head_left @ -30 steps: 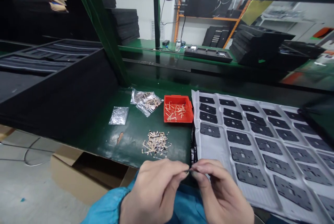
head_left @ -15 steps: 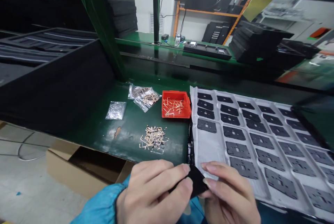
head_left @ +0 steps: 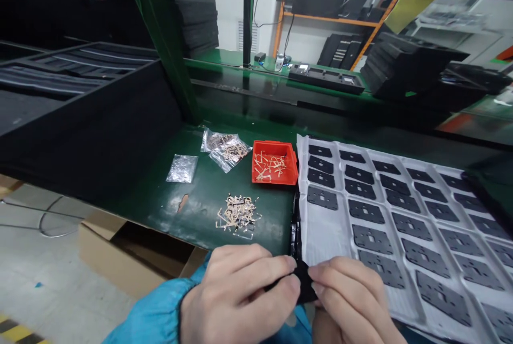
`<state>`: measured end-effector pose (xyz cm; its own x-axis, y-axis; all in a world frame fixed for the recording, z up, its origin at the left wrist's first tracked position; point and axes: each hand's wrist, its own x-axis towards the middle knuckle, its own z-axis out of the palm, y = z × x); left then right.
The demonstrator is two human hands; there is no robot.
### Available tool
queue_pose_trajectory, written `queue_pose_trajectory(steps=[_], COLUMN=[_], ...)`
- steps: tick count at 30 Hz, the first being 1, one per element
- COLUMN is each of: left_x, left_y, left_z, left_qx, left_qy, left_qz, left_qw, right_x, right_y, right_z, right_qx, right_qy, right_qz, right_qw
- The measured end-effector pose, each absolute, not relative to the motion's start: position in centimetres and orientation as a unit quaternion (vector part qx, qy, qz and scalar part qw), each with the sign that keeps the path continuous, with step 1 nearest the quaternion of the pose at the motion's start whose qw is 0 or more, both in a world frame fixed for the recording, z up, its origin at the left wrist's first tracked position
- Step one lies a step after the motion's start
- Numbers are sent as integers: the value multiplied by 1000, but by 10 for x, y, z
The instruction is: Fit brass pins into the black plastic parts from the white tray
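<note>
So the small black piece (head_left: 305,282) was up between both hands, right by the near edge of the worktop (head_left: 212,200). Left hand (head_left: 248,293) had its grip closed on one side, thumb and fingers pinched tight, and the right hand (head_left: 352,296) was pinching the other side, fingertips nearly meeting the left's. Just beyond the hands sat a loose pile of little strips (head_left: 239,213), with a red bin (head_left: 274,179) behind it holding more pale ones. White tray (head_left: 320,226) full of flat dark plates was over on the right, and some clear bags (head_left: 230,153) lay left of the bin.
</note>
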<state>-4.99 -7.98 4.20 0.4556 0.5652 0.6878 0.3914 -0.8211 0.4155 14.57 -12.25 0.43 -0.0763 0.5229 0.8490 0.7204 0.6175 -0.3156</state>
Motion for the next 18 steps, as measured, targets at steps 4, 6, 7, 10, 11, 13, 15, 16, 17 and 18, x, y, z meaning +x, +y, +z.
queue_pose_trajectory(steps=[4, 6, 7, 10, 11, 13, 15, 16, 17, 18], left_x=[-44, -41, -40, -40, -42, -47, -52, -54, -55, -56], left_y=[-74, -75, -76, -80, -82, -84, -85, -86, -86, -86], left_z=[38, 38, 38, 42, 43, 45, 46, 46, 46, 46], left_qx=[838, 821, 812, 798, 800, 802, 810, 812, 814, 814], left_qy=[239, 262, 286, 343, 345, 349, 352, 351, 351, 353], left_qz=[474, 489, 491, 486, 484, 476, 460, 454, 450, 449], left_qw=[125, 133, 130, 98, 86, 86, 99, 103, 107, 109], right_x=[141, 141, 142, 148, 149, 148, 144, 141, 138, 136], right_y=[-117, -114, -112, -109, -108, -107, -105, -105, -105, -106], right_z=[6, 7, 8, 8, 6, 2, -2, -4, -4, -3], right_qx=[-423, -415, -414, -423, -426, -430, -441, -443, -445, -444], right_qy=[-708, -697, -696, -707, -710, -687, -638, -620, -610, -613], right_qz=[-120, -130, -120, -67, -55, -64, -79, -86, -91, -95], right_qw=[553, 570, 574, 563, 558, 583, 626, 642, 649, 646])
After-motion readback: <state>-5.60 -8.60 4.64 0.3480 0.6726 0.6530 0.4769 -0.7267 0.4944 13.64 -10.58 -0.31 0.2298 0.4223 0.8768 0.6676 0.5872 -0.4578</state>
